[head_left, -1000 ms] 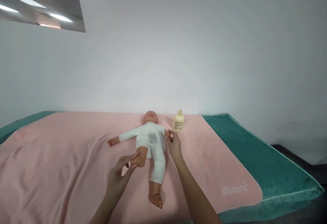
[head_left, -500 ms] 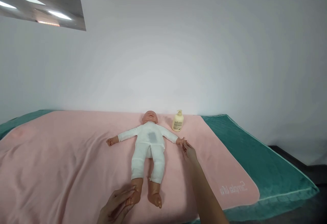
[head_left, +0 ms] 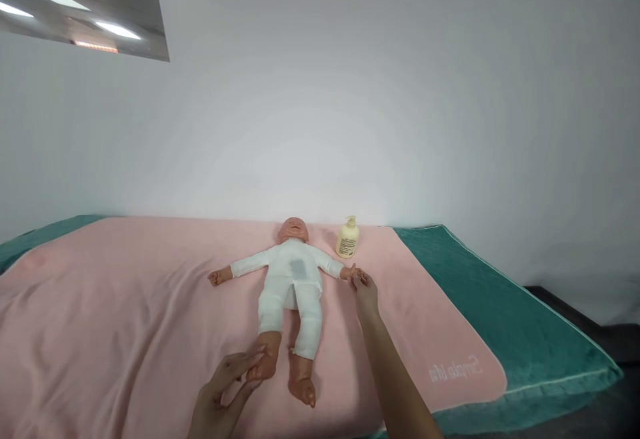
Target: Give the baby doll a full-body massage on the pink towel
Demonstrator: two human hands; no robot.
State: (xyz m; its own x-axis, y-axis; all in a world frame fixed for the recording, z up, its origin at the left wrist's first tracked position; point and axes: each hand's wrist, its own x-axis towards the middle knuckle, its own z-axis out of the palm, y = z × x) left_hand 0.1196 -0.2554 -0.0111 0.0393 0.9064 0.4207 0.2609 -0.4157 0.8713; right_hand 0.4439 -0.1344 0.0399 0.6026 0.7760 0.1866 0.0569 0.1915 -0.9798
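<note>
A baby doll (head_left: 290, 285) in white clothes lies on its back on a pink blanket (head_left: 125, 319), head toward the wall, arms spread. My left hand (head_left: 225, 392) grips the foot of the doll's leg on the left, held straight. My right hand (head_left: 364, 290) pinches the doll's outstretched hand on the right side. The other leg lies flat, its bare foot pointing toward me.
A cream pump bottle (head_left: 347, 239) stands by the doll's head, close to the white wall. The pink blanket covers a teal mattress (head_left: 505, 319), whose right edge drops to a dark floor. A mirror-like panel (head_left: 80, 5) hangs upper left.
One second ago the doll's left-side leg was bent up and its arm folded in. Both limbs are stretched out straight; my hands moved outward with them, then slightly back in.
</note>
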